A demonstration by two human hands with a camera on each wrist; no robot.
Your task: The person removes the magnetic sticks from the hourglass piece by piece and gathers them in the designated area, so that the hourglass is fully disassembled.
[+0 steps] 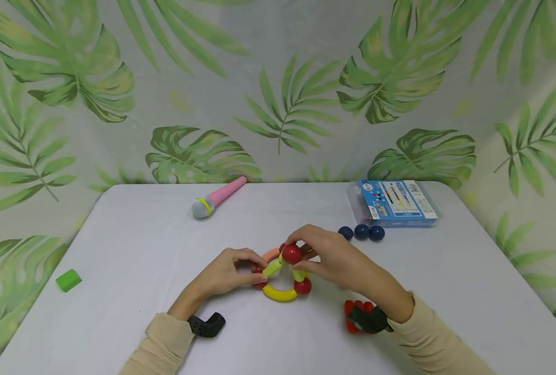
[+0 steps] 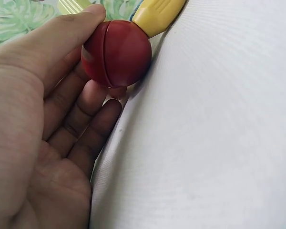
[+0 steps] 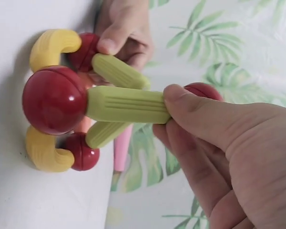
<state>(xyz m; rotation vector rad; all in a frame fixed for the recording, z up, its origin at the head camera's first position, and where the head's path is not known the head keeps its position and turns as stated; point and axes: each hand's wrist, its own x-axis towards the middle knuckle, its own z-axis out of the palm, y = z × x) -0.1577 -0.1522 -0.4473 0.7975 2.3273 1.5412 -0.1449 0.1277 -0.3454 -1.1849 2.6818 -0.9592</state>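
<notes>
A small frame of red balls and rods stands on the white table, between both hands. Curved yellow rods [image 1: 280,295] and a curved orange rod [image 1: 271,254] form its ring-like base. Straight light green rods [image 3: 128,105] slope up from the base balls to a red top ball [image 1: 291,253]. With thumb and fingers my left hand [image 1: 223,271] holds the red ball [image 2: 121,52] at the left of the base. My right hand [image 1: 338,255] pinches the upper end of one light green rod, right at the top ball, which the thumb partly hides in the right wrist view.
Dark blue balls [image 1: 361,232] lie beyond the right hand, before a clear plastic box [image 1: 399,203] with a blue label. Red pieces [image 1: 351,317] sit beneath the right wrist. A pink toy microphone [image 1: 221,195] lies at the back, a green block [image 1: 69,280] at far left.
</notes>
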